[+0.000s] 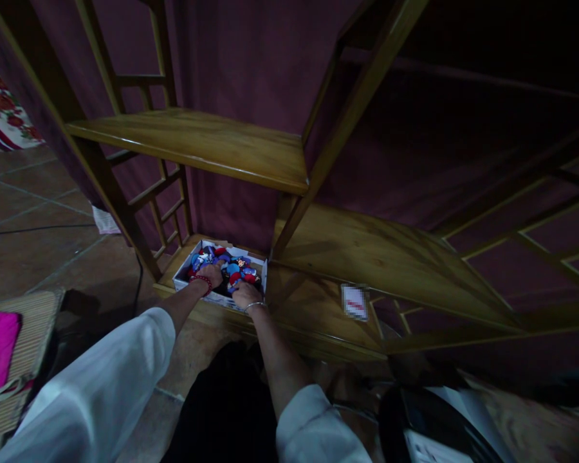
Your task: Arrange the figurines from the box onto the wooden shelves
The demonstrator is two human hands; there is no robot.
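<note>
White box (181,283) of colourful trinkets (233,269) sat left of centre, lower half of frame, on the bottom shelf (299,302). Left hand (213,274) and right hand (246,294) both reached in; fingers partly hidden, couldn't tell whether spread or pinching.

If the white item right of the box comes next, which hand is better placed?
Probably the right hand: it is at the right side of the box, nearer the white item; the left hand is farther off.
</note>
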